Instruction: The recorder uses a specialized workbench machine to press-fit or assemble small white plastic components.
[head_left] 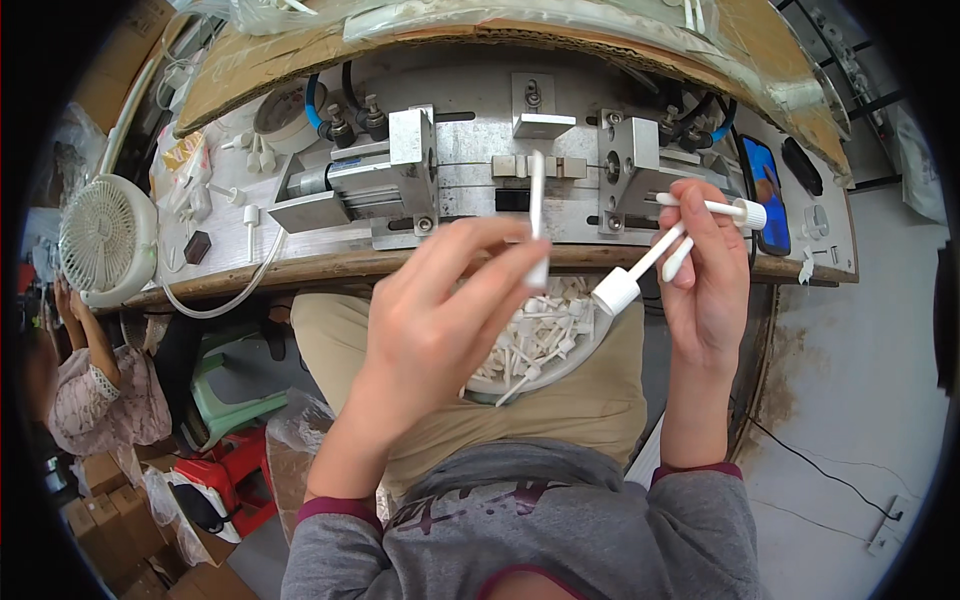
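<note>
My left hand (pixel 440 320), smeared a little by motion, pinches one white capped applicator (pixel 538 200) that stands nearly upright in front of the metal fixture. Two more white applicators, each a ribbed round cap on a thin stem, are in my right hand (pixel 707 270). One cap (pixel 617 291) points down and left, the other cap (pixel 750 213) points right. The fingers are closed around their stems. Between my knees a round white bowl (pixel 590 350) holds a heap of similar white pieces (pixel 545 340), partly hidden behind my left hand.
The bench carries two metal clamp blocks (pixel 411 160) (pixel 632 165) with air hoses and a small centre block (pixel 540 167). A fan (pixel 108 240) and loose applicators (pixel 251 222) lie left; a phone (pixel 765 195) lies right. Cardboard (pixel 290 90) overhangs behind. Another person (pixel 110 400) sits left.
</note>
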